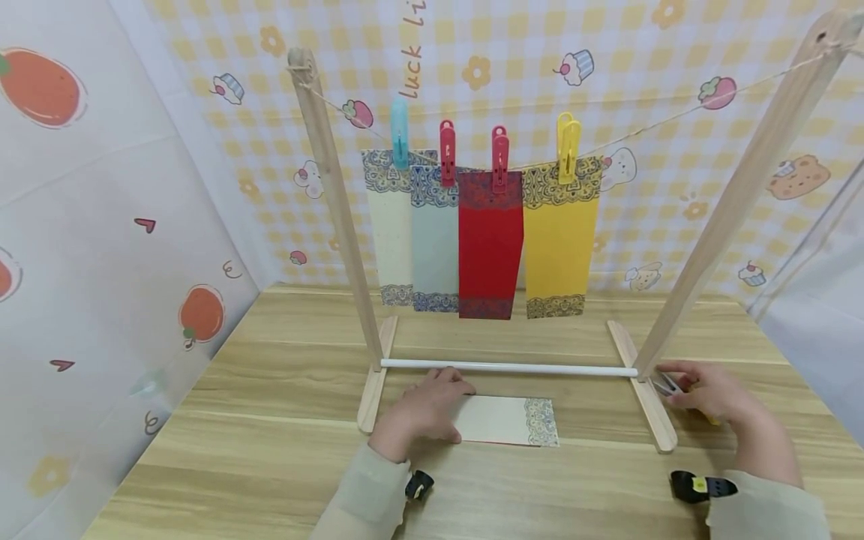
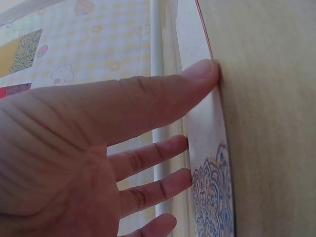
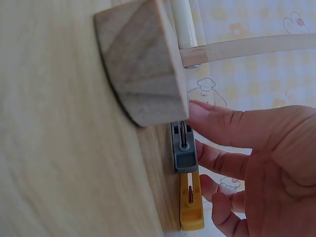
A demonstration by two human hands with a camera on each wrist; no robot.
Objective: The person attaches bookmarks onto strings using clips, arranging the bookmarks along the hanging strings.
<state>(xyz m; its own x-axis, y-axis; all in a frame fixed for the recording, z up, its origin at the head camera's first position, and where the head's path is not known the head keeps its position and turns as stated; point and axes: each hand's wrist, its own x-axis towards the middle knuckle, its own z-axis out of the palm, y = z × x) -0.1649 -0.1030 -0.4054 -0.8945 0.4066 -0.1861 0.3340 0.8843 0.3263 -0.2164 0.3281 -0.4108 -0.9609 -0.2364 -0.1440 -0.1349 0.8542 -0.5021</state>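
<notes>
Cream rectangular paper card with a lace-patterned end (image 1: 499, 420), flat on the pale wood-grain table (image 1: 270, 450) at the lower centre of the head view, with a thin red edge showing along its near side. At its left end, the left hand (image 1: 428, 409), grasping the card across its width, with thumb at the near edge and fingers toward the far one. At lower right, the right hand (image 1: 709, 390), with fingers about a grey plastic clothespin (image 3: 185, 155) just beside the pale wooden foot (image 1: 655, 427) of the drying rack; impossible to tell whether gripped or merely touched. Next to that clothespin, an orange-yellow plastic clothespin (image 3: 191, 207). Across mid-frame, a slim white rod (image 1: 526, 367) between the rack's feet. Above, on a sagging twine line (image 1: 648, 129), four patterned cards in a row, left to right: cream (image 1: 391, 240), pale blue (image 1: 435, 247), red (image 1: 489, 255), yellow (image 1: 560, 247).
</notes>
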